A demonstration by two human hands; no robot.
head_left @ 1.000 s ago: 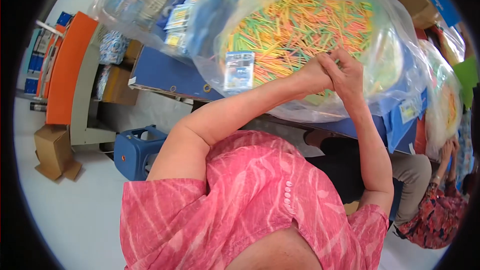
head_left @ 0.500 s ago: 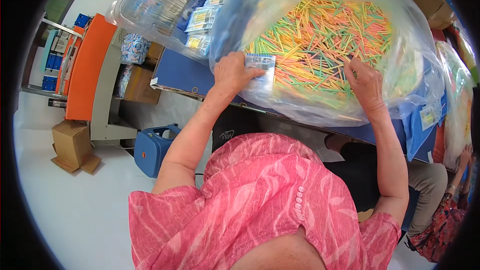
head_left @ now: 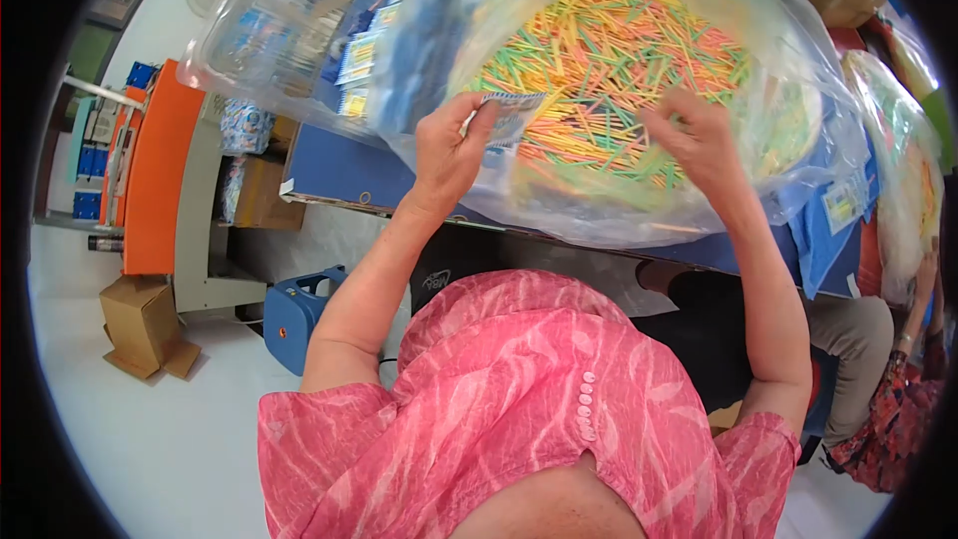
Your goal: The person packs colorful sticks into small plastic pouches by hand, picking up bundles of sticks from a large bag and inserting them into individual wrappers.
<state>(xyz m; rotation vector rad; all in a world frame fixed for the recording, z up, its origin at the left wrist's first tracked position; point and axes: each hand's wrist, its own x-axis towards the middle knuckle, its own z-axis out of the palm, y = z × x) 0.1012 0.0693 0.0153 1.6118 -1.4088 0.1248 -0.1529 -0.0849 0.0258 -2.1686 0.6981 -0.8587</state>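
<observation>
My left hand (head_left: 446, 148) pinches a small printed plastic packet (head_left: 513, 118) by its left side, raised over the near left edge of a large clear plastic bag (head_left: 559, 222). Inside the spread bag lies a heap of thin yellow, orange, pink and green sticks (head_left: 609, 50). Over the right part of the heap, my right hand (head_left: 697, 140) has its fingers curled together. Motion blurs it, and what the fingers hold, if anything, cannot be made out.
Several printed packets (head_left: 359, 58) lie left of the bag, by a clear plastic tub (head_left: 235, 45). A blue cloth (head_left: 826, 235) with a packet hangs at the table's right. Another filled bag (head_left: 888, 130) and a person's arm (head_left: 920, 309) are far right. A blue stool (head_left: 291, 324) stands below left.
My left hand has lifted the packet off the bag's edge and tilted it. My right hand has moved up and left over the sticks. The whole view has shifted slightly.
</observation>
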